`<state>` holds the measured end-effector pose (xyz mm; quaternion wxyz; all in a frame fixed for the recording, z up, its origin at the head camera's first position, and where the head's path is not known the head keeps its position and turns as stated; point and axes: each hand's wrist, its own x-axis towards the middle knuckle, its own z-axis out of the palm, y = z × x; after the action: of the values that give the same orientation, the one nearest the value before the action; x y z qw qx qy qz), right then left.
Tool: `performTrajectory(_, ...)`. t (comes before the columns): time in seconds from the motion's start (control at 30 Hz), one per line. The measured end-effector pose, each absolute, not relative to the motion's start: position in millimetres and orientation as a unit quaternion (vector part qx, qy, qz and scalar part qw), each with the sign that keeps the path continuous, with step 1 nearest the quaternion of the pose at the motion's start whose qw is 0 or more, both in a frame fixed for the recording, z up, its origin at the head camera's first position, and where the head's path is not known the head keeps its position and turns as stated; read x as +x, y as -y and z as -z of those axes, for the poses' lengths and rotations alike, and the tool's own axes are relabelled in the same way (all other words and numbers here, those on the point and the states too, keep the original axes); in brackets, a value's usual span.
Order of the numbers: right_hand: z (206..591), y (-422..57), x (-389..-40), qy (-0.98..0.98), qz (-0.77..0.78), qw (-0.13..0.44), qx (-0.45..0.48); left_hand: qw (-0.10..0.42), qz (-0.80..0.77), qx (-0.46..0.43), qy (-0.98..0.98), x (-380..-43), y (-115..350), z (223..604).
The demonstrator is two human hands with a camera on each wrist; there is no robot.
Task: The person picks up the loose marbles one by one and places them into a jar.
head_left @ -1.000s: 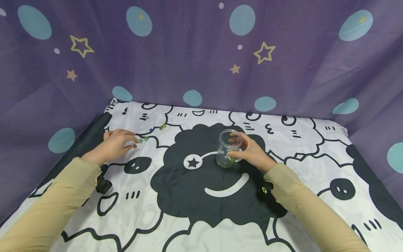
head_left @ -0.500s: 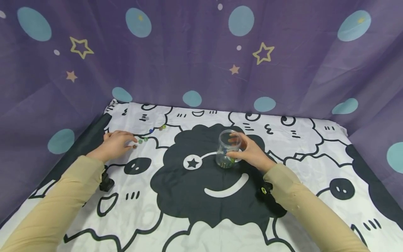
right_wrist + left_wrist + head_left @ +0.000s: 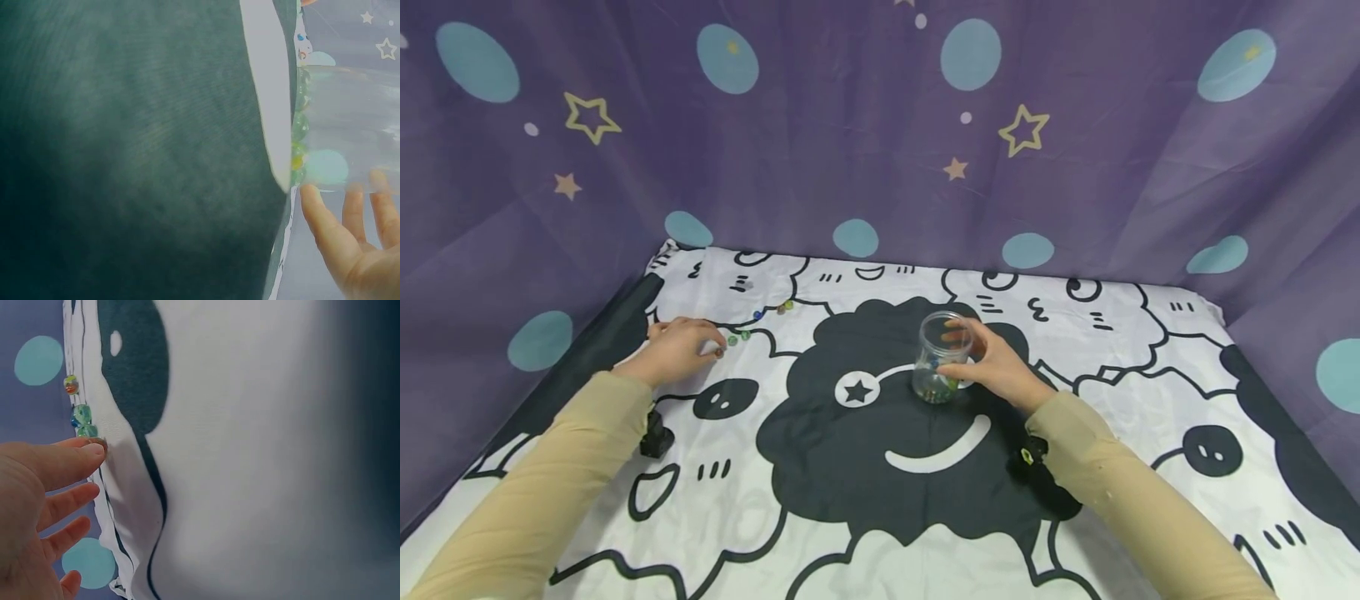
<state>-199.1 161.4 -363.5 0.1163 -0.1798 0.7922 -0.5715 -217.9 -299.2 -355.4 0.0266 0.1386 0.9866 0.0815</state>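
My left hand (image 3: 676,352) is low over the cloth at the left, pinching a brownish glass marble (image 3: 103,445) between thumb and forefinger; the other fingers are spread apart. Just beyond the fingertips lie two green marbles (image 3: 732,341). Farther back are a blue marble (image 3: 757,315), a brown marble (image 3: 781,309) and a yellow-green marble (image 3: 788,305). My right hand (image 3: 1000,362) grips a clear lidless jar (image 3: 934,337) from its right side, thumb in front and fingers behind. The jar stands upright, with several marbles (image 3: 301,127) covering its bottom.
A white cloth (image 3: 880,550) with black cartoon faces covers the table. Behind it and at the sides hangs a purple curtain (image 3: 850,125) with blue dots and stars. Black wrist cameras sit under both sleeves, the left one (image 3: 657,435) close above the cloth.
My left fingertips have come together on the brownish marble, which lay beside them earlier. My right hand and the jar stay in place; the head view has shifted slightly.
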Motion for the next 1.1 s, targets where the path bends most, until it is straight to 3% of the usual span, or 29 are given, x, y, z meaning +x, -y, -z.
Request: performTrajectory(1.1,363.4,-161.6,-199.9,-0.793,0.569,0.116,-0.182,0.04,-0.083,0.123,-0.988,-226.4,302.2,359.6)
